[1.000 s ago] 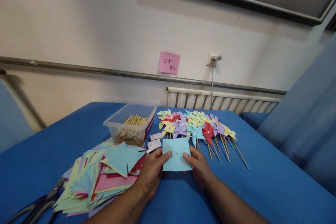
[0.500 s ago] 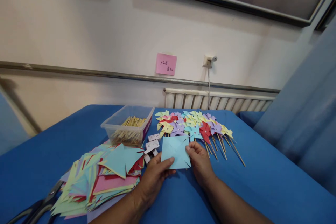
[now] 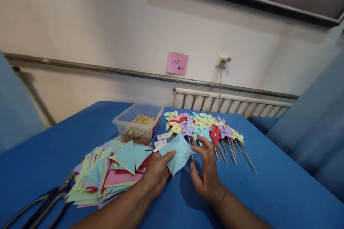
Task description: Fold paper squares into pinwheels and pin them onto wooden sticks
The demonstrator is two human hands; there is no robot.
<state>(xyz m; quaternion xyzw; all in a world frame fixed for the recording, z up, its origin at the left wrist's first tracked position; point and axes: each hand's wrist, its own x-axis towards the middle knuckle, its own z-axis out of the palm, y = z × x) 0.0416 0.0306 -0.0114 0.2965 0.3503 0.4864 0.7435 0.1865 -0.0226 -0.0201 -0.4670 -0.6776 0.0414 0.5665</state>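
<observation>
My left hand (image 3: 159, 170) is closed on a light blue paper square (image 3: 179, 154), thumb on top and fingers beneath. The square is turned cornerwise, with slits running in from its corners and a small mark near its middle. My right hand (image 3: 205, 171) is open at the sheet's right corner, thumb and fingers apart; whether a fingertip touches the paper I cannot tell. Left of my left hand lies a thick pile of coloured slit paper squares (image 3: 107, 175). Beyond my hands several finished paper pinwheels (image 3: 201, 128) on thin sticks lie together.
A clear plastic box (image 3: 119, 121) of short wooden sticks (image 3: 139, 125) stands behind the paper pile. Small white boxes (image 3: 161, 143) lie beside it. Large dark-handled scissors (image 3: 53, 198) rest at the front left of the blue-covered table (image 3: 268, 200). A radiator (image 3: 231, 102) runs along the wall.
The blue square has been turned from flat-edged to corner-up. My right hand has let go of its right edge and spread its fingers. The whole view has shifted slightly.
</observation>
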